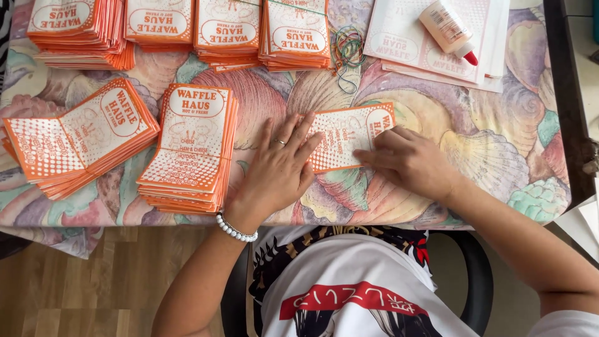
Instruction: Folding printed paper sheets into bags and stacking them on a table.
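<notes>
A flat orange-and-white paper bag (345,134) lies on the shell-patterned tablecloth (486,150) in front of me. My left hand (281,165) rests flat with fingers spread on the bag's left end; it wears a ring and a white bead bracelet. My right hand (409,159) has its fingers curled and presses down on the bag's right part, near its lower edge. Neither hand lifts the bag.
A stack of folded bags (190,146) lies left of my left hand, a fanned open pile (75,140) further left. Several stacks (228,31) line the far edge. Rubber bands (348,50), flat sheets (430,47) and a glue bottle (448,26) lie far right.
</notes>
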